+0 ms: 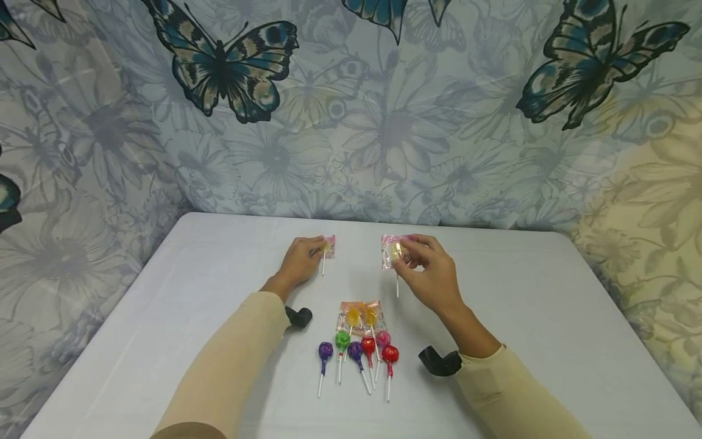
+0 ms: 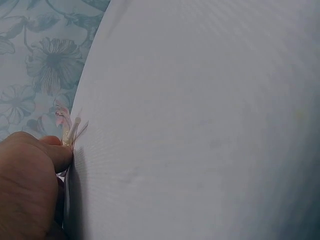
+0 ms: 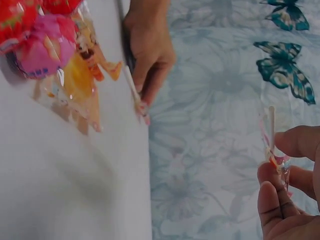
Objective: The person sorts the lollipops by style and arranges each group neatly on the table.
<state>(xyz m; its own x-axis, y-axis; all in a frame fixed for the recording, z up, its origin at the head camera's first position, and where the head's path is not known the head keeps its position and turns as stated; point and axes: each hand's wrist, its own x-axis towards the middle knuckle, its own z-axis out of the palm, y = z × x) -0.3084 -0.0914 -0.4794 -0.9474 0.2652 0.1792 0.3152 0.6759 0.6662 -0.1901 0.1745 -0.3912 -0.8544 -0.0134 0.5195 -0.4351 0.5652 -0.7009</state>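
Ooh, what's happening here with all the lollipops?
Someone is handling lollipops with both hands. Their left hand pinches a wrapped lollipop, and their right hand pinches a second wrapped lollipop, both toward the far side of the white table. Nearer the person, between their arms, lie two purple lollipops, a green one, two red ones, a pink one and two yellow-orange ones in see-through wrappers.

Lollipops (image 1: 368, 345) lie grouped on the table (image 1: 521, 292), between the forearms (image 1: 230, 360) and before the left hand (image 1: 298, 262) and the right hand (image 1: 433, 275), with the backdrop (image 1: 395, 140) behind the table.
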